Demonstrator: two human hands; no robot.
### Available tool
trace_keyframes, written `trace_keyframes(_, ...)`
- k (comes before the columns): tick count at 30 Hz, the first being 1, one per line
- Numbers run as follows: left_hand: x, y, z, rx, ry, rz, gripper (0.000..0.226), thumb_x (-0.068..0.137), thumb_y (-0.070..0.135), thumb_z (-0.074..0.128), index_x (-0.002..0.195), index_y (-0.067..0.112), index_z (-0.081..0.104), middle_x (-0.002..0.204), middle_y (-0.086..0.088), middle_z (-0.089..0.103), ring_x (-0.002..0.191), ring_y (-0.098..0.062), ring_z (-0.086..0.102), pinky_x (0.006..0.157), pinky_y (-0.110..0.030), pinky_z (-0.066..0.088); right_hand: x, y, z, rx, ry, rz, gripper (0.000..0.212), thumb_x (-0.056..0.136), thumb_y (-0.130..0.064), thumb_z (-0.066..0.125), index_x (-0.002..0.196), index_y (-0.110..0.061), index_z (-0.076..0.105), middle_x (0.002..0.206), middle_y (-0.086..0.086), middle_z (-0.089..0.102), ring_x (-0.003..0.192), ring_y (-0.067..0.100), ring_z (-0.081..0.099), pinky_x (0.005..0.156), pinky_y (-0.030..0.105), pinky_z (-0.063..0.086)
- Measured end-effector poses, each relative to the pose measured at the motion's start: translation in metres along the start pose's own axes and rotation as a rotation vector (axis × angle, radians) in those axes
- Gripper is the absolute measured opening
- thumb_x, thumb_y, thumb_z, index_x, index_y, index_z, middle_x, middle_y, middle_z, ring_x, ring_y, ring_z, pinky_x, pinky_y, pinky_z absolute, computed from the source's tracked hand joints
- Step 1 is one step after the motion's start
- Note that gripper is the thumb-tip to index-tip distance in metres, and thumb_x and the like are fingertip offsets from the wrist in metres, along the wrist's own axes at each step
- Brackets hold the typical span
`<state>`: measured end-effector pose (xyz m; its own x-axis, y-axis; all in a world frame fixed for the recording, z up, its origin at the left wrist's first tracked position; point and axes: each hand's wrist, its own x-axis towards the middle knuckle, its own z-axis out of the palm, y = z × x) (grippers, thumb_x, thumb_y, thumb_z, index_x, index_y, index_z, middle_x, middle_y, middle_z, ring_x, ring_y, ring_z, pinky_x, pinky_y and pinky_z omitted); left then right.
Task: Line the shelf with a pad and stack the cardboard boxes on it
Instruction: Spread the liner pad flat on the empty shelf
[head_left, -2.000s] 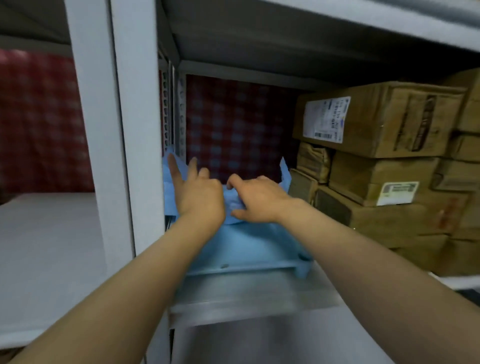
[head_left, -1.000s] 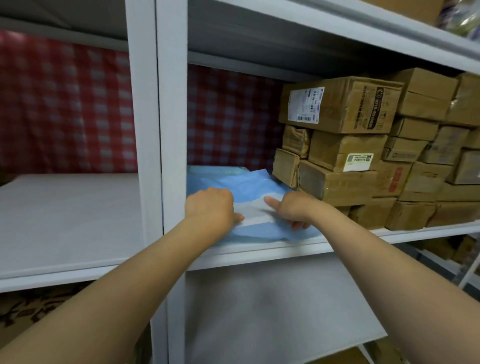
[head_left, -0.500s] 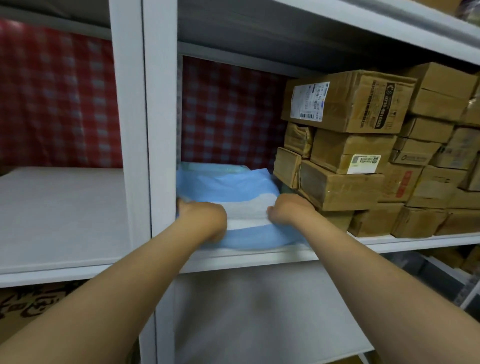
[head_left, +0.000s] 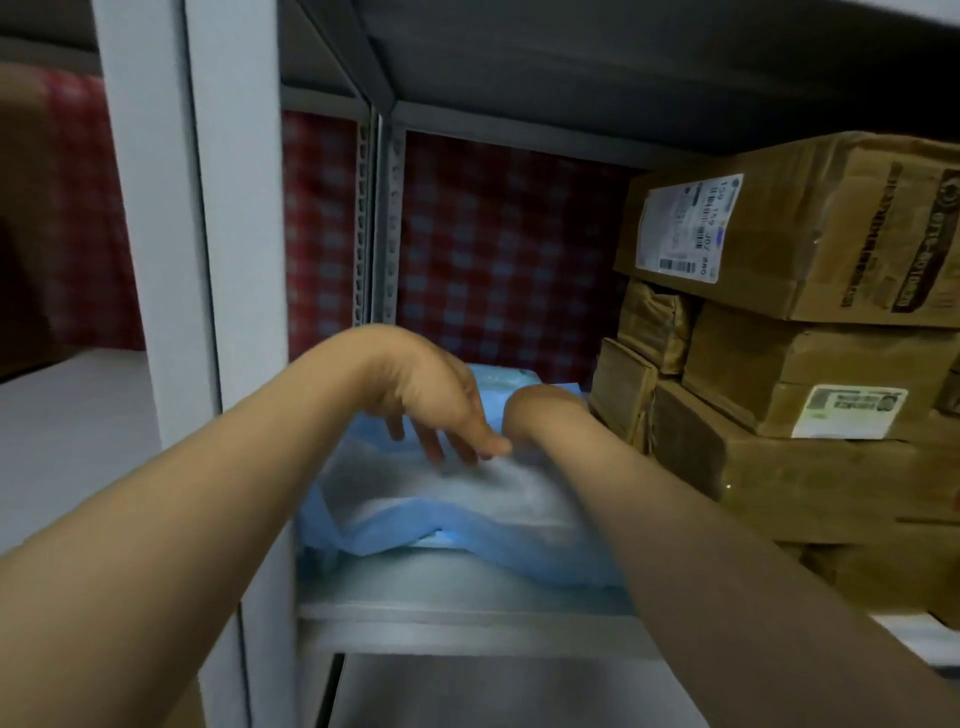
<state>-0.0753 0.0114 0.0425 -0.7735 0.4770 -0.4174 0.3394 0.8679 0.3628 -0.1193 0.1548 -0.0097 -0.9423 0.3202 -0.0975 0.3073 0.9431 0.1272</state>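
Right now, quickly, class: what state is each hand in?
Left hand: open, fingers hanging loose over the pad, gripping nothing.
Right hand: cannot be told; its fingers are hidden.

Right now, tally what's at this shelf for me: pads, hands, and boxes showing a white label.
Pad: 1
Hands: 2, left hand and right hand
Boxes with a white label: 2, top box and lower box
Total: 5
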Motion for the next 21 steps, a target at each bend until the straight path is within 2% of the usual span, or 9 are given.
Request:
trace_keyframes(2, 0.02, -0.001, -0.006, 0.191, 0.165, -0.11, 0.043, 0.093, 0.045, 0.061, 0.122, 0.013, 0.065, 0.128, -0.001, 0.063, 0.115, -0.022, 0.06, 0.099, -0.034, 0.044, 0.015, -0.005, -0.011, 0.121, 0.146, 0.014, 0.044, 0.091, -0.02, 0.058, 0.135, -0.014, 0.055, 0.142, 0.004, 0.052, 0.126, 0.025, 0.053, 0.088, 0.034, 0.046)
trace_keyframes(4, 0.047, -0.009, -0.001, 0.334, 0.326, -0.251, 0.05, 0.089, 0.047, 0.065, 0.119, 0.007, 0.062, 0.132, -0.006, 0.059, 0.111, -0.026, 0.059, 0.098, -0.037, 0.047, 0.025, -0.009, -0.023, 0.215, 0.246, 0.036, 0.038, 0.092, -0.013, 0.054, 0.129, -0.01, 0.06, 0.136, 0.008, 0.057, 0.121, 0.027, 0.057, 0.08, 0.034, 0.047)
trace_keyframes(6, 0.069, -0.022, 0.003, 0.248, 0.497, -0.401, 0.064, 0.087, 0.039, 0.069, 0.138, 0.009, 0.048, 0.14, -0.009, 0.049, 0.124, -0.029, 0.052, 0.103, -0.043, 0.044, 0.037, -0.012, -0.034, 0.289, 0.317, 0.052, 0.037, 0.093, -0.011, 0.051, 0.129, -0.007, 0.059, 0.137, 0.011, 0.056, 0.121, 0.028, 0.057, 0.082, 0.034, 0.048)
trace_keyframes(7, 0.074, -0.025, 0.002, 0.218, 0.594, -0.457, 0.062, 0.089, 0.032, 0.065, 0.143, 0.011, 0.042, 0.143, -0.01, 0.044, 0.129, -0.031, 0.048, 0.105, -0.045, 0.042, 0.042, -0.013, -0.039, 0.316, 0.342, 0.061, 0.039, 0.094, -0.011, 0.05, 0.133, -0.006, 0.057, 0.14, 0.012, 0.053, 0.122, 0.029, 0.056, 0.079, 0.034, 0.046)
trace_keyframes(9, 0.084, -0.03, -0.006, 0.223, 0.732, -0.541, 0.049, 0.093, 0.022, 0.056, 0.14, 0.015, 0.047, 0.141, -0.01, 0.048, 0.128, -0.031, 0.047, 0.103, -0.041, 0.036, 0.053, -0.016, -0.048, 0.349, 0.373, 0.072, 0.045, 0.096, -0.011, 0.049, 0.141, -0.003, 0.047, 0.148, 0.015, 0.042, 0.124, 0.03, 0.053, 0.073, 0.035, 0.041)
trace_keyframes(12, 0.098, -0.027, -0.019, 0.278, 0.847, -0.553, 0.035, 0.093, 0.016, 0.055, 0.128, 0.016, 0.057, 0.125, -0.006, 0.061, 0.117, -0.027, 0.057, 0.092, -0.036, 0.038, 0.063, -0.016, -0.061, 0.379, 0.41, 0.072, 0.043, 0.099, -0.009, 0.045, 0.141, -0.002, 0.046, 0.153, 0.016, 0.029, 0.129, 0.032, 0.048, 0.084, 0.036, 0.046)
trace_keyframes(14, 0.11, -0.023, -0.033, 0.324, 0.921, -0.53, 0.033, 0.093, 0.014, 0.055, 0.126, 0.014, 0.058, 0.121, -0.006, 0.063, 0.113, -0.027, 0.061, 0.081, -0.033, 0.04, 0.072, -0.013, -0.07, 0.41, 0.401, 0.066, 0.045, 0.098, -0.013, 0.048, 0.142, -0.006, 0.045, 0.152, 0.015, 0.031, 0.134, 0.03, 0.043, 0.095, 0.038, 0.047)
trace_keyframes(16, 0.121, -0.021, -0.049, 0.346, 0.976, -0.509, 0.032, 0.095, 0.014, 0.052, 0.127, 0.014, 0.059, 0.122, -0.007, 0.064, 0.113, -0.027, 0.062, 0.075, -0.032, 0.04, 0.083, -0.008, -0.077, 0.447, 0.358, 0.073, 0.046, 0.097, -0.017, 0.052, 0.142, -0.01, 0.046, 0.151, 0.012, 0.035, 0.137, 0.028, 0.039, 0.097, 0.037, 0.046)
trace_keyframes(21, 0.154, -0.014, -0.083, 0.312, 0.975, -0.527, 0.033, 0.096, 0.011, 0.052, 0.127, 0.014, 0.061, 0.129, -0.007, 0.063, 0.119, -0.026, 0.061, 0.081, -0.032, 0.047, 0.119, -0.007, -0.07, 0.544, 0.327, 0.133, 0.047, 0.097, -0.019, 0.049, 0.143, -0.006, 0.044, 0.154, 0.011, 0.036, 0.141, 0.028, 0.034, 0.107, 0.034, 0.036)
